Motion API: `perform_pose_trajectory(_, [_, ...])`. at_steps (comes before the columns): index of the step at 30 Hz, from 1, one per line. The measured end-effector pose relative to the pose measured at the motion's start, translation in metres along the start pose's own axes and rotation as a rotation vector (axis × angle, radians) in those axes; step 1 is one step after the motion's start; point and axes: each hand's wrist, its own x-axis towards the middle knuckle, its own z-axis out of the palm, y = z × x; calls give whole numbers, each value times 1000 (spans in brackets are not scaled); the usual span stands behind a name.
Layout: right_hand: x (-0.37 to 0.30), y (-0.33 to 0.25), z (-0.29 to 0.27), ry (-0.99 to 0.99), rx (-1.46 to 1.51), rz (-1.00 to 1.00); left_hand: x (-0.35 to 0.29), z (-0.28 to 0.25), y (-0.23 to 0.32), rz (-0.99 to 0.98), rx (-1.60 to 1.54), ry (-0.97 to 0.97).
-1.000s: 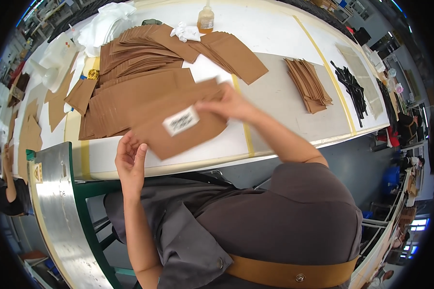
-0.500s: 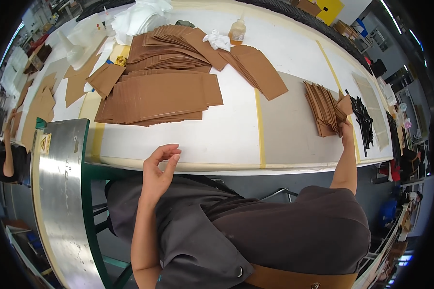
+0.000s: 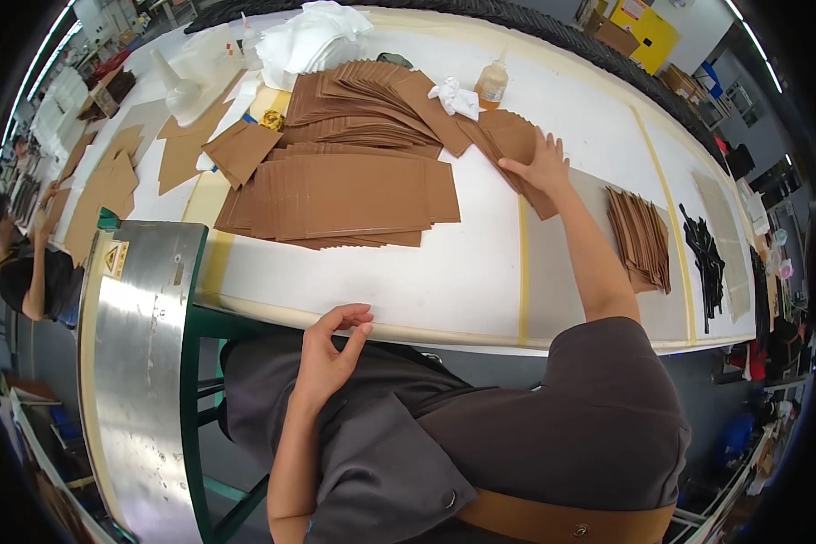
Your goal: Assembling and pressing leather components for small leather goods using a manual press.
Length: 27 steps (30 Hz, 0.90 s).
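Note:
My right hand (image 3: pixel 546 168) reaches across the table with its fingers spread over a fanned row of flat brown panels (image 3: pixel 508 136), leather or card by their look. Its thumb lies on or just over the panels; contact is hard to judge. My left hand (image 3: pixel 334 349) hovers by the table's front edge, loosely curled, thumb and fingers apart, nothing between them. Wide stacks of similar brown panels (image 3: pixel 354 195) spread left of centre. A smaller stack of folded brown pieces (image 3: pixel 639 240) stands on the grey board to the right of my right forearm.
Black strips (image 3: pixel 703 258) lie at the right. Behind the panels are a bottle of amber liquid (image 3: pixel 492 86), crumpled white cloth (image 3: pixel 455 98) and white sheets (image 3: pixel 313 41). A metal-topped stand (image 3: pixel 150 326) juts out at the left. Another person (image 3: pixel 32 263) works at far left.
My right hand has left the small stack at the right, where it was at a brown piece, and moved left to the fanned panels. The view has shifted; the left hand keeps its pose.

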Motion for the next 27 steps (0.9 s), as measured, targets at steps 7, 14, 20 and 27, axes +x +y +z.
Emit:
perform_pose_trajectory(7, [9, -21, 26, -10, -335, -329, -9, -3, -7, -21, -14, 24])
perform_pose_trajectory(14, [-8, -26, 8, 134, -247, -466, -5, 6, -3, 18, -91, -119])
perform_pose_trajectory(20, [-97, -52, -49, -210, 38, -447, 11, 21, -17, -214, -456, -318])
perform_pose_trajectory(27, [-111, -17, -22, -124, 147, -366, 54, 64, -8, -512, -1046, -304])
